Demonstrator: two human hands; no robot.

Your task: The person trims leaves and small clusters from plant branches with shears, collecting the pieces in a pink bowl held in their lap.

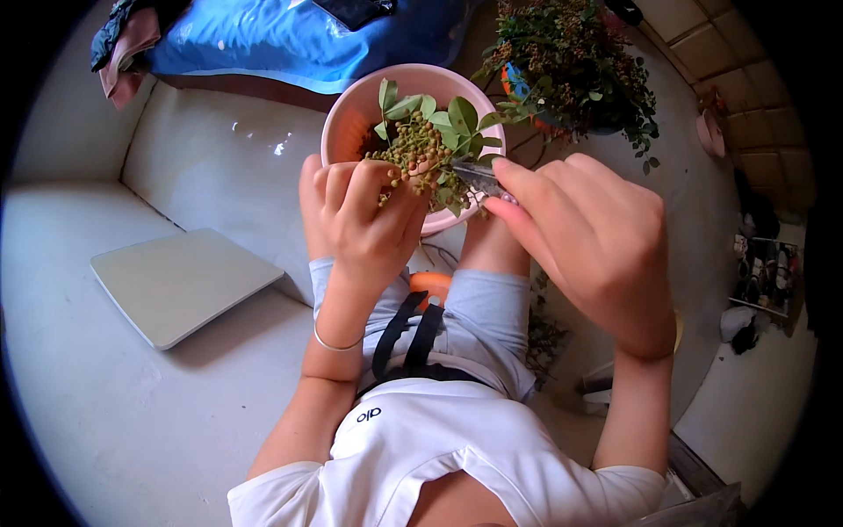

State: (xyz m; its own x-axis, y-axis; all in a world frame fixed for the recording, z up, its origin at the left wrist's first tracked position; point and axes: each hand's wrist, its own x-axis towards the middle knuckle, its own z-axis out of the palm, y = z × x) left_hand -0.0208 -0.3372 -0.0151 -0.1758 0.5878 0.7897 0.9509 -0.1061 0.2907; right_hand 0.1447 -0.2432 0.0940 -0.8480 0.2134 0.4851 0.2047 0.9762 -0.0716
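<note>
My left hand (373,202) is closed on a leafy sprig of small round green-brown berries (413,149), which look like peppercorns. The sprig is over a pink bucket (341,105) between my knees. From the right, my right hand (593,237) grips a pair of small scissors (477,177). Their dark metal blades point left and meet the stems beside the berries. My fingers hide most of the handles, so how far the blades are apart cannot be made out. Dark reddish contents show inside the bucket's left side.
Beyond the bucket to the right stands a big heap of berry branches (575,75). A blue plastic-covered bundle (255,44) lies at the far left. One silver laptop-like panel (186,283) rests on the pale surface at left. An orange seat (430,285) shows between my thighs.
</note>
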